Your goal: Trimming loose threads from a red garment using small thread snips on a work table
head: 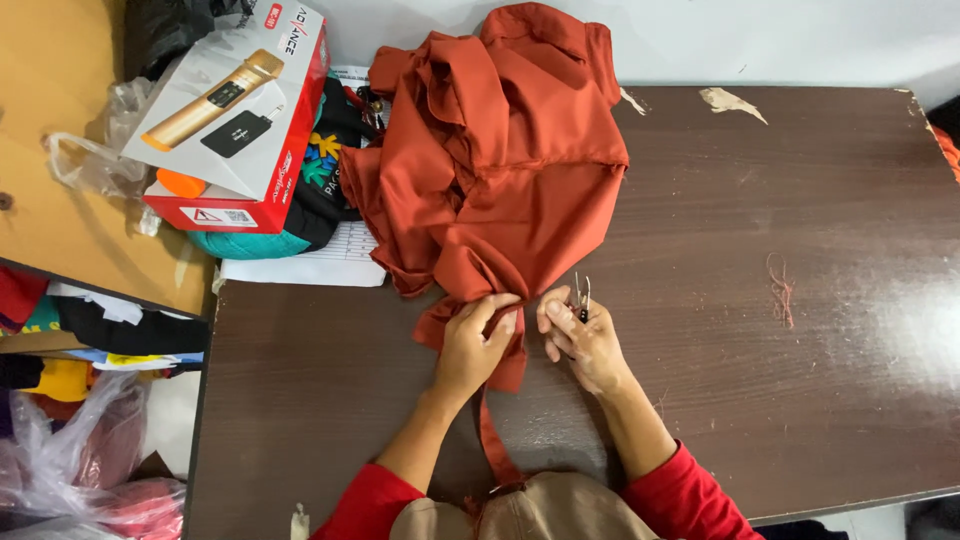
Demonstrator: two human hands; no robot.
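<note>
**Thread Trimming on a Rust-Orange Garment: Hand Position and Hazards**

The garment lies bunched on the dark wooden table, its bulk at 12 o'clock from the hands. A narrow strip of the same cloth runs from the bunch toward 6 o'clock, to the person's body.

The left hand is closed, with thumb and fingers pinching a fold at the garment's lower edge. The right hand sits just beside it at 3 o'clock. It is curled around a small pair of thread snips, whose metal tips point toward 12 o'clock. The right thumb and forefinger reach toward the pinched fold; whether they touch the cloth cannot be determined.

Surrounding items: a tangle of loose thread lies at 3 o'clock, well apart from the hands. A red-and-white box rests on folded dark clothing at 10 o'clock.

Probable faults:

- Nicked cloth. Cause: the snip tips stand close to the fold, and a loose pinch would let the fabric slide into the blades.
- Pricked finger. Cause: the two hands work nearly touching, with the tips exposed.
- Garment shift. Cause: pulling the strip toward 6 o'clock would drag the unsecured bunch.
</note>
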